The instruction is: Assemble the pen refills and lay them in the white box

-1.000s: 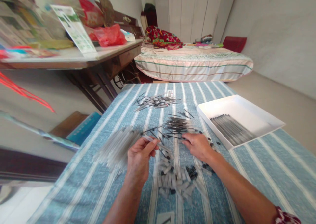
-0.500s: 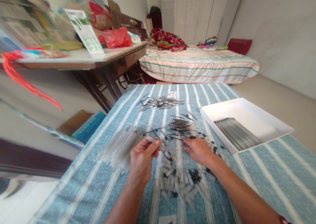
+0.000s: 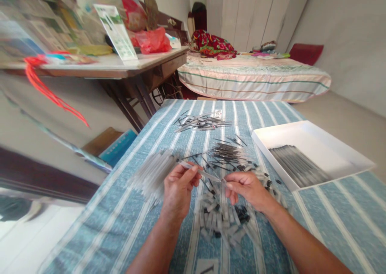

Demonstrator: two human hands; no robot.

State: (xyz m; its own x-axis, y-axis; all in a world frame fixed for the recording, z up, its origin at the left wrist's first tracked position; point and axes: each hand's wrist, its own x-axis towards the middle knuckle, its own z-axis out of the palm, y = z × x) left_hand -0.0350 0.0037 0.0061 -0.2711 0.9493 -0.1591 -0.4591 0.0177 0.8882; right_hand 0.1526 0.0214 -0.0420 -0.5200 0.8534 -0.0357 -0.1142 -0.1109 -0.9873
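Note:
My left hand (image 3: 181, 185) pinches a clear plastic pen barrel (image 3: 211, 176), which slants down to the right. At the barrel's right end, the fingers of my right hand (image 3: 245, 188) are pinched together; what they hold, if anything, is too small to make out. Left of my left hand lies a stack of clear pen barrels (image 3: 155, 171). Thin black pen refills (image 3: 226, 151) are heaped beyond my right hand. Below both hands spreads a pile of clear pen caps (image 3: 217, 219), with small black plugs (image 3: 243, 213) among them.
A white box (image 3: 356, 170) at the right holds a row of dark-filled pens (image 3: 297, 165). More refills and pen parts (image 3: 205, 123) lie at the table's far end. A desk (image 3: 157, 64) stands at the left, a bed (image 3: 256, 75) beyond the striped tablecloth (image 3: 126, 225).
My right hand has come from the near edge of the refill heap to the right end of the barrel. My left hand keeps its hold. The view has shifted slightly.

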